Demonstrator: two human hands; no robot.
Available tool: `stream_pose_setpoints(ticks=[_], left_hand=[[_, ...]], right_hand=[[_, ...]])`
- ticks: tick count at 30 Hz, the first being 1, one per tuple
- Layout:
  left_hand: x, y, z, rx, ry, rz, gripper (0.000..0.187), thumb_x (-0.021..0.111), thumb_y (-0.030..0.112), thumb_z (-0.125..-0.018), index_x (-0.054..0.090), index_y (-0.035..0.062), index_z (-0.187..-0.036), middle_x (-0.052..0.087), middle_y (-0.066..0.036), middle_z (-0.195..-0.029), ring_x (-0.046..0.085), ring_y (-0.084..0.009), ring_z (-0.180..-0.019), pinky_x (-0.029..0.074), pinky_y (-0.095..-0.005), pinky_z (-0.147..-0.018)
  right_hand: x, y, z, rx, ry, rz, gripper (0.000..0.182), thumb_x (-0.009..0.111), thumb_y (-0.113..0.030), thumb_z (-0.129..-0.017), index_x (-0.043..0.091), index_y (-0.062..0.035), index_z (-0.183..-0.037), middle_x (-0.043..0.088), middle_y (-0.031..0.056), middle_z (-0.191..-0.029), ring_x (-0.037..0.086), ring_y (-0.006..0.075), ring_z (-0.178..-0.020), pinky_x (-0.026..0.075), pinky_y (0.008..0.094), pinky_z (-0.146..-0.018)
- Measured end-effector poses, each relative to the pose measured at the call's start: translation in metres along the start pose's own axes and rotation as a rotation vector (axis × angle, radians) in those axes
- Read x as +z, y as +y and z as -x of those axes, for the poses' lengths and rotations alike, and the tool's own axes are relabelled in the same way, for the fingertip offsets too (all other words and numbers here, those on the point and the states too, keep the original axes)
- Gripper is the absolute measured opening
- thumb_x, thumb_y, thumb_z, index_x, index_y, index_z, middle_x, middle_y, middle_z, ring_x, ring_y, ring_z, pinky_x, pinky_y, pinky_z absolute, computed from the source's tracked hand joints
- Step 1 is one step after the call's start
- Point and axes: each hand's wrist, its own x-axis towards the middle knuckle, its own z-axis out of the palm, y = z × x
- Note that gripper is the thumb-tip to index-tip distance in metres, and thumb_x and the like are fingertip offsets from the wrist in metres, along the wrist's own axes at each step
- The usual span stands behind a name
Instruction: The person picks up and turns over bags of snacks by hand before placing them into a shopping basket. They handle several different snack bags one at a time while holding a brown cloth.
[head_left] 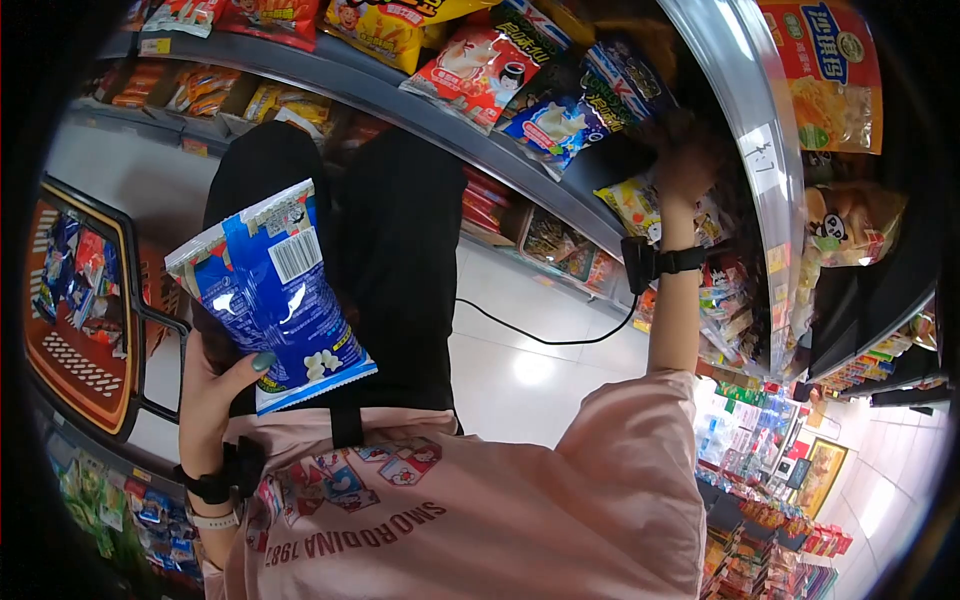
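Note:
My left hand [215,390] is closed on the lower edge of a blue snack bag [285,300], its thumb lying across the front. A barcode and printed puffed pieces show on the bag, which is held over my dark-trousered legs. My right hand [688,165] reaches into the shadowed shelf at upper right, and its fingers are too dark to make out. Nearest to it are a blue-and-white snack bag [555,130], a dark blue bag [625,85] and a yellow bag [632,203]. A red-and-white bag [470,75] stands farther left on the same shelf.
An orange-brown shopping basket [85,375] holding several packets stands at my left. The shelf's grey front edge [370,110] curves across above my knees, with boxed snacks below. A black cable [560,342] hangs from my right wrist strap over the tiled floor [510,390].

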Motion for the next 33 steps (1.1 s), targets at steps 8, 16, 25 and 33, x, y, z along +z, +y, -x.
stream_pose_setpoints(ticks=[8, 16, 25, 33], left_hand=[[0.000, 0.000, -0.002, -0.003, -0.009, 0.018, 0.065, 0.068, 0.011, -0.063, 0.030, -0.0003, -0.115, 0.048, -0.013, -0.106, 0.048, -0.0186, -0.096, 0.036, -0.0303, -0.085], [-0.003, -0.003, -0.001, -0.020, -0.011, -0.001, 0.066, 0.068, 0.013, -0.063, 0.030, -0.0005, -0.115, 0.047, -0.013, -0.107, 0.047, -0.0184, -0.098, 0.035, -0.0299, -0.086], [-0.005, -0.001, -0.001, -0.015, 0.015, -0.003, 0.063, 0.067, 0.012, -0.064, 0.031, -0.0004, -0.115, 0.049, -0.012, -0.104, 0.048, -0.0176, -0.095, 0.035, -0.0292, -0.085], [-0.006, -0.004, -0.001, -0.029, 0.027, -0.009, 0.062, 0.068, 0.013, -0.063, 0.033, -0.0017, -0.112, 0.049, -0.013, -0.104, 0.047, -0.0174, -0.096, 0.034, -0.0291, -0.085]], right_hand=[[-0.004, 0.004, 0.007, 0.075, 0.014, -0.012, 0.067, 0.054, -0.045, -0.068, 0.032, -0.0089, -0.120, 0.036, 0.0206, -0.118, 0.033, 0.0368, -0.110, 0.027, 0.0470, -0.089], [-0.034, 0.015, -0.044, -0.113, -0.621, -0.439, 0.065, 0.054, -0.044, -0.070, 0.037, -0.0033, -0.117, 0.039, 0.0184, -0.117, 0.036, 0.0301, -0.110, 0.028, 0.0342, -0.091], [0.023, 0.088, -0.043, -0.184, -0.415, -0.380, 0.062, 0.053, -0.043, -0.072, 0.037, -0.0026, -0.117, 0.039, 0.0176, -0.117, 0.036, 0.0286, -0.110, 0.028, 0.0329, -0.091], [0.041, 0.112, -0.043, -0.198, -0.347, -0.316, 0.060, 0.052, -0.041, -0.074, 0.037, -0.0021, -0.117, 0.039, 0.0168, -0.118, 0.036, 0.0272, -0.110, 0.028, 0.0318, -0.092]])
